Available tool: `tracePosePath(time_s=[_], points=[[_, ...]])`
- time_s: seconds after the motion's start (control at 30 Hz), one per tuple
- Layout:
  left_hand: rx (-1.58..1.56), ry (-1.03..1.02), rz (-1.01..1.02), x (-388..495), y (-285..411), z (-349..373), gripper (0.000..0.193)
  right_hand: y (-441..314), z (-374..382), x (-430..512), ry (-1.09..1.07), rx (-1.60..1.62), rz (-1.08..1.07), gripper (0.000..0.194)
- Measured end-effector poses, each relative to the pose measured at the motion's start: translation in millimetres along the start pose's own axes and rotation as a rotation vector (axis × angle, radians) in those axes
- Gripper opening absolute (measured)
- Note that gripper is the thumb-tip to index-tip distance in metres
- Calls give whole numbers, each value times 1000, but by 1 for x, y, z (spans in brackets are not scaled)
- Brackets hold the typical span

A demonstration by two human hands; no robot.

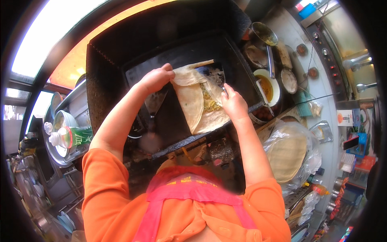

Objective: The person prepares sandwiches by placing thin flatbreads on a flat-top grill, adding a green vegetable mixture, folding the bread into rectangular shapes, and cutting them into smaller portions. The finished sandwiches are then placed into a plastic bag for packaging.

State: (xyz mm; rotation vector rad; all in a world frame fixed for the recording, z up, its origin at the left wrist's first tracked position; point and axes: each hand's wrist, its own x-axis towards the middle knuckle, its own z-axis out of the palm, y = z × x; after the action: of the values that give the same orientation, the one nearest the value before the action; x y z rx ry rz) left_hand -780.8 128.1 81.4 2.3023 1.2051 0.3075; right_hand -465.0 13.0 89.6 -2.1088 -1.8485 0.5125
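Observation:
A large thin flatbread (189,104) lies on the black griddle (169,127), partly folded over a yellow shredded filling (210,101). My left hand (158,78) pinches the flatbread's far left corner, where a flap is folded over. At the right edge my right hand (234,103) is closed around what looks like the handle of a metal spatula (216,72), whose wide stained blade shows beyond the flap. My fingers and the bread hide part of that tool. Left of the bread, a second wide-bladed spatula (155,101) rests on the griddle.
Dark metal walls (102,99) enclose the griddle. At right stand a bowl of orange-brown liquid (266,86), a long-handled pan (264,33) and a plastic bag of flatbreads (287,154). A green-labelled bottle (71,136) lies across a bowl at left.

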Motion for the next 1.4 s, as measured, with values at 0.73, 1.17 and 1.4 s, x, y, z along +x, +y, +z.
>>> tracePosePath(time_s=[0.73,1.17,1.4], points=[[398,322,-45,-58,53,53,43,-43,15,-30,76,-13,-111,41],[250,137,241,-105,118,63,35,35,-59,-119,212,175,-46,36],[316,58,341,-118,123,83,43,59,-41,-162,73,-155,58,39]])
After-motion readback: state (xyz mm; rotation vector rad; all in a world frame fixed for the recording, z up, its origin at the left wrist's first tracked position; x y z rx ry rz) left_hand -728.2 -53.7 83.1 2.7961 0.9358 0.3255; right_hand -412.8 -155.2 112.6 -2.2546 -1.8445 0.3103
